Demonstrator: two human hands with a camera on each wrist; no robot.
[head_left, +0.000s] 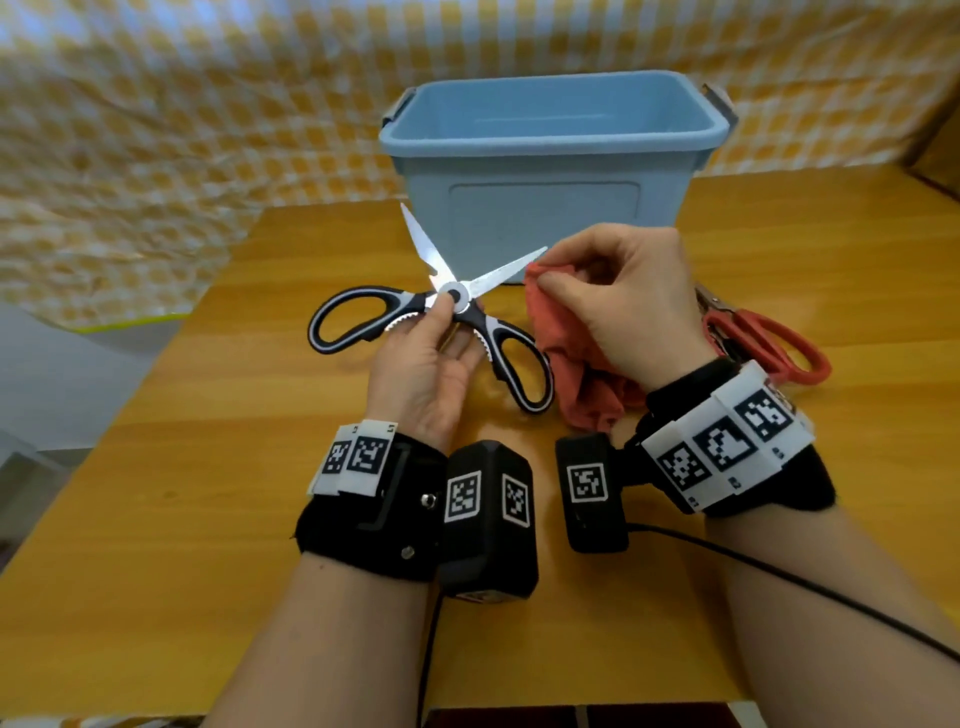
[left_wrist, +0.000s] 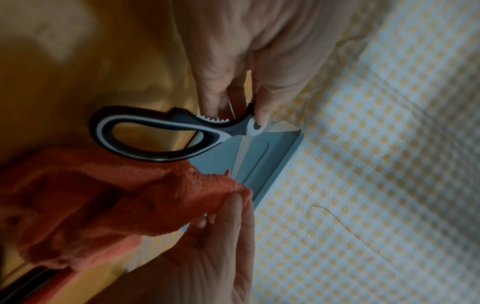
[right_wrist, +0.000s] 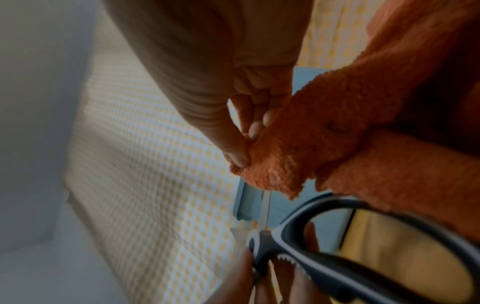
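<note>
Left hand (head_left: 421, 364) pinches the black-and-white scissors (head_left: 456, 297) at the pivot, fingers curled under the toothed grip, holding them just above the worktop (head_left: 208, 467). I see the blades spread wide, tips toward the blue bin (head_left: 540, 208). Right hand (head_left: 628, 306) pinches the orange cloth (head_left: 582, 384) between thumb and fingers, at the right blade's tip. I note 1 pair of red scissors (head_left: 748, 319) lying beside the right wrist.

Black-and-white-handled kitchen scissors (head_left: 436, 322), orange-red cloth (head_left: 576, 364), red-handled scissors (head_left: 763, 343), pale blue bin (head_left: 545, 171), yellow-and-white checked curtain (head_left: 182, 130), honey-brown wooden table (head_left: 208, 467)
</note>
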